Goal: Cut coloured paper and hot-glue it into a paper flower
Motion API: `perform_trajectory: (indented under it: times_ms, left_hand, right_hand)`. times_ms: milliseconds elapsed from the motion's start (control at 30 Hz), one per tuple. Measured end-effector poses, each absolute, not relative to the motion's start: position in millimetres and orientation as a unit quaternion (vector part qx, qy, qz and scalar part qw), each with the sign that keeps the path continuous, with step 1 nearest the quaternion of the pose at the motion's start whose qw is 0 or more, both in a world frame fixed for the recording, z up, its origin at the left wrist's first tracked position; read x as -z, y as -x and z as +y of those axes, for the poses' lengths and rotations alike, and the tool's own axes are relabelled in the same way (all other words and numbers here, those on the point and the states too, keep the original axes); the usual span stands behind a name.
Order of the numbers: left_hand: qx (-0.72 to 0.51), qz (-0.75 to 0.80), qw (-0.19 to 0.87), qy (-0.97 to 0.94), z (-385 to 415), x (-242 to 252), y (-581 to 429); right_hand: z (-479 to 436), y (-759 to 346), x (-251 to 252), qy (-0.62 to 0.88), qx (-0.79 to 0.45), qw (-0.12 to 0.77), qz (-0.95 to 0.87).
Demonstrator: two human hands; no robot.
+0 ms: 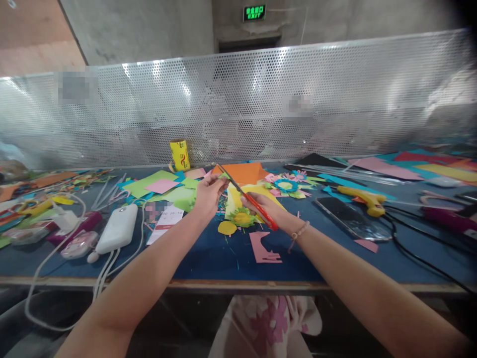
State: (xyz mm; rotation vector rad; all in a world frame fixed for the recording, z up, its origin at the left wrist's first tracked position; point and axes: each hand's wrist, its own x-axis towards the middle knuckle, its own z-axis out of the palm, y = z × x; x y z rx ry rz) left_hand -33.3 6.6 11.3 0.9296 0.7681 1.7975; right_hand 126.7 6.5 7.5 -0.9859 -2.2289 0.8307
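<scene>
- Step in hand, by my judgement: trimming a paper scrap [224,175] held just above the blue table [208,258], in front of the orange sheet [244,173]
- Left hand [208,195] pinches the paper scrap, fingertips together
- Right hand [265,209] is closed around the scissors [250,200], whose tips meet the scrap
- The next snip calls for a steady, taut hold

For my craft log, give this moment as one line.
right hand: grips red-handled metal scissors | left hand: fingers at blade tips, held item unclear | beneath: yellow paper sunflower on blue tabletop

Head-worn view, facing forward and down, close over the worktable [208,258]
</scene>
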Motion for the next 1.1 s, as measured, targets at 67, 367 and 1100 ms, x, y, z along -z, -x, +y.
perform_trajectory:
  times_ms: [67,367,1100]
  left_hand:
    - [-0.732,0.312,0.471,-0.380,7.2,-10.7,33.5]
    - [-0.735,0.304,0.476,-0.375,7.4,-10.7,34.4]
    - [-0.737,0.307,0.477,-0.367,11.2,-9.0,35.9]
  right_hand:
    - [5.7,-126.7,-8.3,0.368,-0.305,0.282,-0.832]
    - [3.5,-126.8,-9.5,0.368,-0.310,0.285,-0.829]
    - [6.8,-123.6,-5.9,0.394,-0.264,0.283,-0.834]
